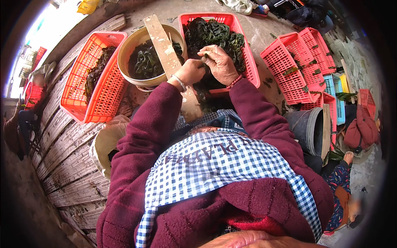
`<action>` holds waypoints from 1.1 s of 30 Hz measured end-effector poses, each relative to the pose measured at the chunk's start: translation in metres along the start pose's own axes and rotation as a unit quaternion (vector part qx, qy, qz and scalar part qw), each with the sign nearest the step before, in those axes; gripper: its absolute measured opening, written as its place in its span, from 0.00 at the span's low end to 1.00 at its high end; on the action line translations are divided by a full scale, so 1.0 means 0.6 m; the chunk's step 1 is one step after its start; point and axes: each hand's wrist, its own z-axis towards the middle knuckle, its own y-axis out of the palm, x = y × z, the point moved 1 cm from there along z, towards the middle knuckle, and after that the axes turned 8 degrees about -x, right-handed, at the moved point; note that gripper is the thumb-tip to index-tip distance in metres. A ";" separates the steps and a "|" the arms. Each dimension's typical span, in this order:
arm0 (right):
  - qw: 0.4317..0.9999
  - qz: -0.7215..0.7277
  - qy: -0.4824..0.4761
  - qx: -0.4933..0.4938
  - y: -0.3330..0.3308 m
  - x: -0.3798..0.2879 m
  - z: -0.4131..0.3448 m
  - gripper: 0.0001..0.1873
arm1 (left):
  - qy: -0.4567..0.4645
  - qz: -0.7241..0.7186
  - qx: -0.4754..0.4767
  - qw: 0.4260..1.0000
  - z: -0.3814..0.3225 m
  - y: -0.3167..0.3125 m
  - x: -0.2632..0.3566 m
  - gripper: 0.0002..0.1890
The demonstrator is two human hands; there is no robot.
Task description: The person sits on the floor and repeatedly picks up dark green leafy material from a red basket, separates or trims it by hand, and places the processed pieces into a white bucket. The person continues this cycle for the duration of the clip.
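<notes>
My left hand (191, 73), with a pale bangle at its wrist, meets my right hand (219, 63) above the near edge of a red plastic crate (252, 66). A small dark green piece of seaweed (206, 55) shows between the fingers of my right hand. What the closed fingers of my left hand hold is hidden. Dark leafy seaweed (214, 34) fills the crate. Left of it, a cream plastic bucket (122, 62) holds more seaweed (147, 62). A wooden board (161, 42) lies across the bucket and reaches towards my lap.
An orange-red crate (105, 105) with brownish seaweed stands at left on wooden slats (74, 161). Stacked red crates (285, 71), a blue crate (338, 96) and a black bucket (301, 127) are at right. Other people sit at both sides.
</notes>
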 end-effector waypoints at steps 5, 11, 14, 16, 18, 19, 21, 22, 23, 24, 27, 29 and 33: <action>0.947 0.206 0.217 -0.121 0.006 0.012 -0.019 0.12 | 0.029 0.051 -0.023 0.998 -0.018 -0.007 0.016 0.06; 0.839 0.382 0.371 -0.111 0.006 0.031 -0.025 0.13 | 0.065 0.171 0.175 0.968 -0.029 -0.011 0.033 0.12; 0.834 0.388 0.368 -0.134 0.005 0.038 -0.026 0.13 | 0.160 0.208 0.166 0.951 -0.028 -0.014 0.034 0.09; 0.837 0.381 0.364 -0.149 0.005 0.041 -0.027 0.14 | 0.211 0.194 0.171 0.943 -0.027 -0.017 0.033 0.08; 0.843 0.363 0.363 -0.160 0.002 0.042 -0.028 0.15 | 0.240 0.283 0.212 0.904 -0.028 -0.020 0.032 0.09; 0.834 0.379 0.371 -0.153 0.000 0.041 -0.028 0.15 | 0.253 0.326 0.232 0.881 -0.028 -0.021 0.032 0.10; 0.813 0.419 0.379 -0.145 -0.005 0.037 -0.029 0.15 | 0.219 0.338 0.228 0.886 -0.027 -0.021 0.028 0.11; 0.805 0.423 0.390 -0.142 -0.008 0.035 -0.028 0.16 | 0.210 0.344 0.239 0.884 -0.027 -0.020 0.026 0.12; 0.796 0.435 0.394 -0.145 -0.011 0.032 -0.028 0.16 | 0.200 0.298 0.211 0.909 -0.025 -0.019 0.024 0.12; 0.789 0.448 0.394 -0.145 -0.014 0.029 -0.027 0.16 | 0.198 0.252 0.194 0.927 -0.023 -0.016 0.021 0.12; 0.730 0.527 0.417 -0.123 -0.018 0.020 -0.027 0.16 | 0.195 0.058 0.159 0.966 -0.016 -0.009 0.014 0.09; 0.734 0.530 0.406 -0.122 -0.016 0.019 -0.025 0.16 | 0.170 -0.083 0.152 0.970 -0.013 -0.005 0.009 0.08; 0.721 0.547 0.409 -0.120 -0.013 0.025 -0.020 0.15 | 0.100 -0.233 0.153 0.955 -0.013 -0.007 0.004 0.08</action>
